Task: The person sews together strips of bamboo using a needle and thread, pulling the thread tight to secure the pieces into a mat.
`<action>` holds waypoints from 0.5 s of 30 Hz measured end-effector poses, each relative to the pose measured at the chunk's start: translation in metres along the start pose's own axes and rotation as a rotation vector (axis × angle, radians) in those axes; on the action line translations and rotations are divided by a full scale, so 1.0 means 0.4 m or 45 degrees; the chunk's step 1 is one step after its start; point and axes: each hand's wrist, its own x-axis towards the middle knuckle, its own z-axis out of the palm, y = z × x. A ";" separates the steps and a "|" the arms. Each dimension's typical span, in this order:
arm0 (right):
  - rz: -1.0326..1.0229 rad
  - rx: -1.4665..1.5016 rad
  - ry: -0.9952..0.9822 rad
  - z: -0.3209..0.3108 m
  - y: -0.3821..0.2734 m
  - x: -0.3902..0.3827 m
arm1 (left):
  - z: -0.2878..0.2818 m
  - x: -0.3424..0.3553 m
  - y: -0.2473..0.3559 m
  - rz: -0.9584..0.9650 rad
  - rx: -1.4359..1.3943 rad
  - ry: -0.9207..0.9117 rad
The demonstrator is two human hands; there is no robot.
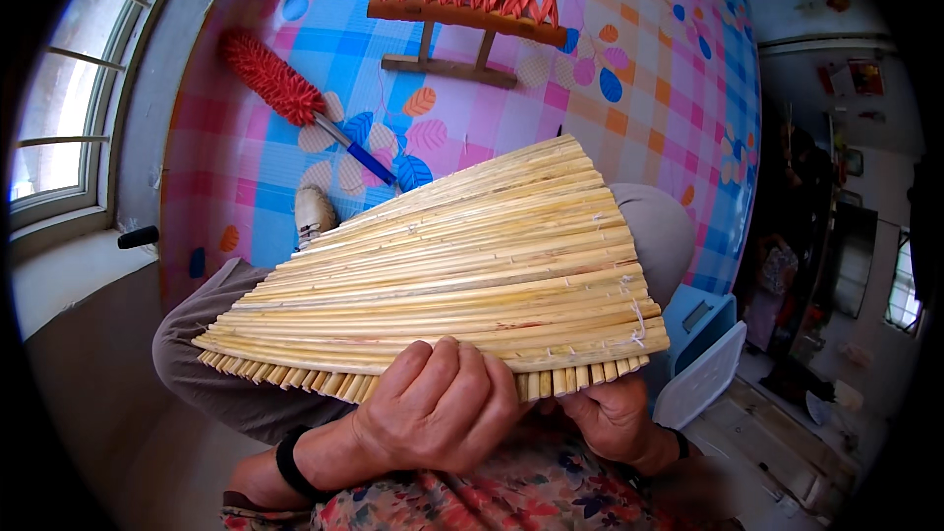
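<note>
A flat mat of thin pale bamboo sticks (462, 275) lies across the person's lap, just above both hands. The sticks are long, smooth and yellow, tied side by side with white string, and the mat spreads out like a fan. The left hand (438, 408) curls over the near edge, fingers on top, holding it. The right hand (615, 418) is under the edge and grips it from below. Beyond the mat lies a checked sheet (629, 69) in pink and blue with leaf shapes. On it rest a fluffy red duster (270, 79) with a blue handle and a wooden frame (467, 5) woven with shiny red strips.
</note>
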 end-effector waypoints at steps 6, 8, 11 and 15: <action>-0.073 -0.125 0.065 0.003 -0.009 0.011 | -0.002 0.004 0.001 -0.001 0.008 -0.019; 0.039 -0.039 0.090 0.009 -0.021 0.003 | 0.000 0.003 0.000 0.013 -0.002 -0.022; 0.042 0.054 0.163 0.023 -0.014 0.014 | 0.003 0.008 0.001 0.005 -0.022 -0.011; -0.098 0.042 0.261 0.032 -0.004 0.027 | 0.005 0.008 0.001 -0.019 -0.039 0.009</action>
